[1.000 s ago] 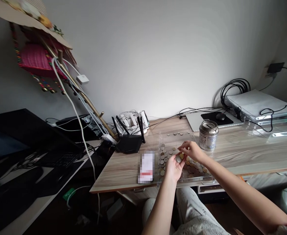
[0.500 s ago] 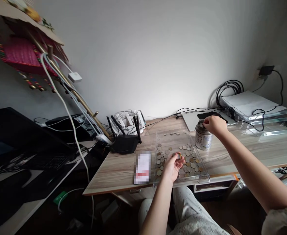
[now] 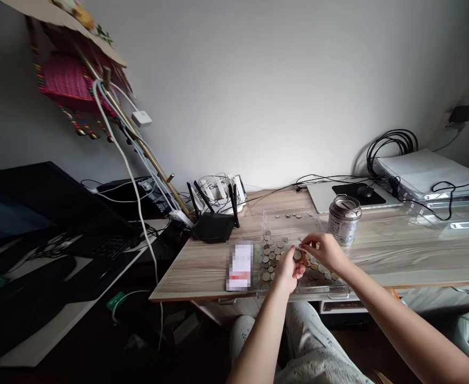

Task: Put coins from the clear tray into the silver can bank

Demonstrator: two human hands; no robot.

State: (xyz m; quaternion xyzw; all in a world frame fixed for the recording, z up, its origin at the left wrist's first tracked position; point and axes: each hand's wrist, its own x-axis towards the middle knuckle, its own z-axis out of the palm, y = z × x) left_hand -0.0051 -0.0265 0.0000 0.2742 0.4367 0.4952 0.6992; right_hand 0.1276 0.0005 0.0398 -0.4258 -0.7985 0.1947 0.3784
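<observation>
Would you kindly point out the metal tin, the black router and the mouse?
Metal tin (image 3: 342, 230), head view: its printed side.
Black router (image 3: 214, 228), head view: its body.
Mouse (image 3: 365, 191), head view: its top.

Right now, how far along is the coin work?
Done: hard to tell, as the tin has a closed top hiding any contents. In hand: a few coins in the left hand, the right hand close by, its grip unclear. Left: probably plenty, with many loose coins in the tray.
</observation>
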